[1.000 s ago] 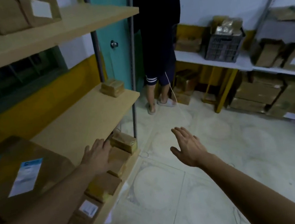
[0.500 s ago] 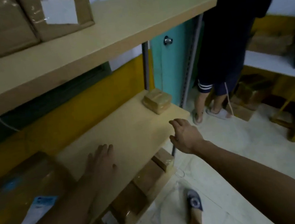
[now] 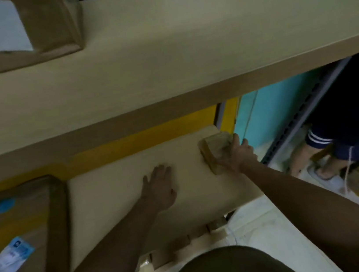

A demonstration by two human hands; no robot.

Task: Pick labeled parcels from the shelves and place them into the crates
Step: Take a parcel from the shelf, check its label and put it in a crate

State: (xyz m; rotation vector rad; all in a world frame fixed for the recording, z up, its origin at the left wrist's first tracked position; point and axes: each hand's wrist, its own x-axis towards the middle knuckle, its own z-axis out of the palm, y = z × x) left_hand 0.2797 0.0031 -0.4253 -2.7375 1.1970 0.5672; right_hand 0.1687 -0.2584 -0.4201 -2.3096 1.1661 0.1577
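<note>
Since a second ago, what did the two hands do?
The right hand reached forward along the shelf and took hold of the small parcel, fingers curled round it. The left hand lies flat on the shelf as half a second ago. The big labeled box stayed put.

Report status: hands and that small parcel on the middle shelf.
Right hand grips small parcel at right end of middle shelf. Left hand flat on that shelf, holding nothing. Another person stands close on the right.

The right hand [image 3: 239, 155] gripped a small parcel [image 3: 216, 151] on the shelf [image 3: 119, 204]; the left hand [image 3: 160, 187] lay flat on that shelf.
</note>
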